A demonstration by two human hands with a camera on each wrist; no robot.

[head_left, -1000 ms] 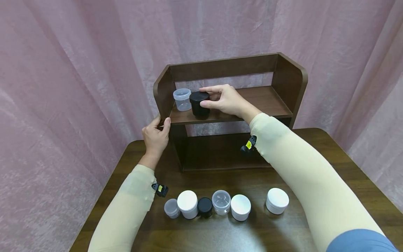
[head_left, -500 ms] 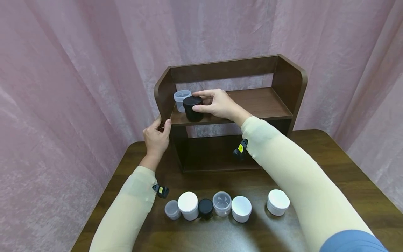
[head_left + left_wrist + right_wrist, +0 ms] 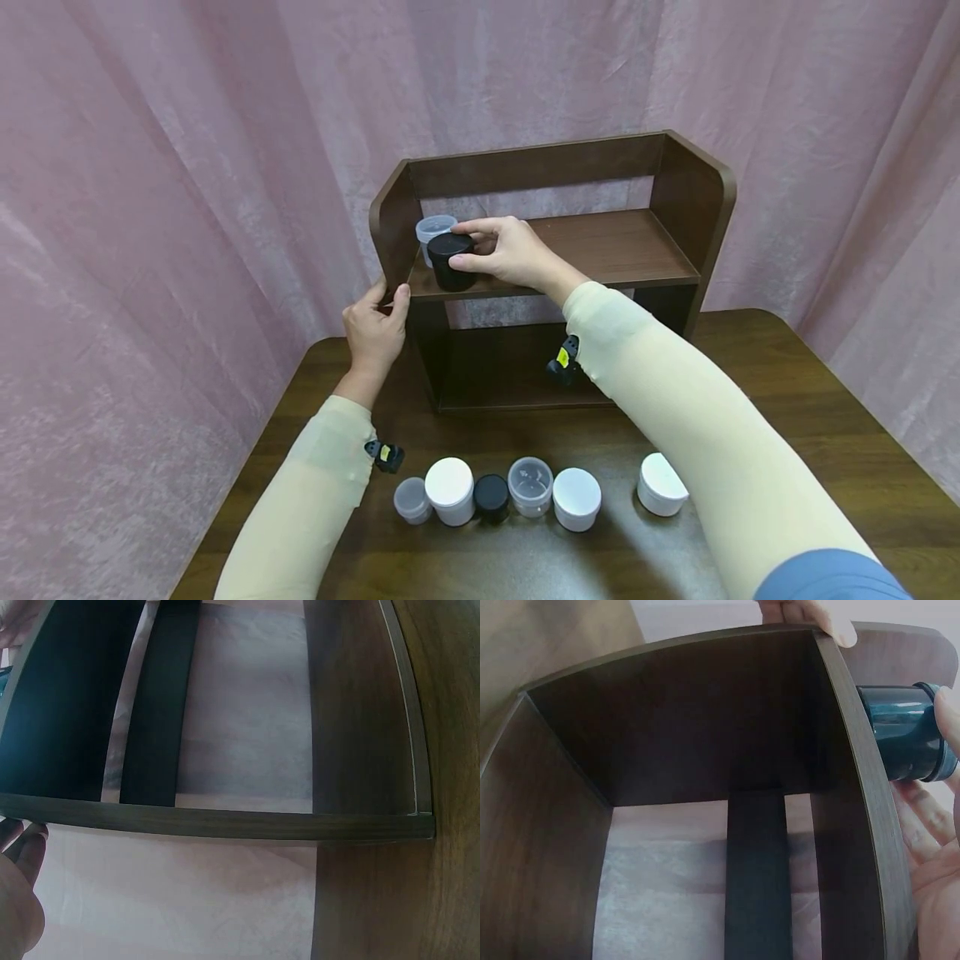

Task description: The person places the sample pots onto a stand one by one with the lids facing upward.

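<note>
The right hand [image 3: 512,250] grips a black jar [image 3: 450,261] by its lid, fingers and thumb curled round the rim. The jar stands on the upper board of a dark wooden shelf [image 3: 637,250], near the board's left end and close to its front edge. Just behind it, at the far left corner of the same board, stands a clear jar [image 3: 432,228]; whether the two touch cannot be told. In the right wrist view the black jar [image 3: 904,732] shows beside the shelf board, with the fingers [image 3: 946,712] against its lid.

The left hand [image 3: 375,327] holds the front edge of the shelf's left side panel, thumb on the near face and fingers wrapped round the outside. The left wrist view shows only part of that hand [image 3: 16,889] under the board's edge.

The shelf stands at the far side of a brown table [image 3: 862,433], in front of a pink curtain [image 3: 165,183]. Near the front of the table runs a row of jars: a small clear jar [image 3: 412,499], a white jar [image 3: 449,490], a small black jar [image 3: 491,497], an open clear jar [image 3: 530,485] and another white jar [image 3: 576,497]. A third white jar [image 3: 660,486] sits apart to the right, partly hidden by the right sleeve [image 3: 697,433].
</note>
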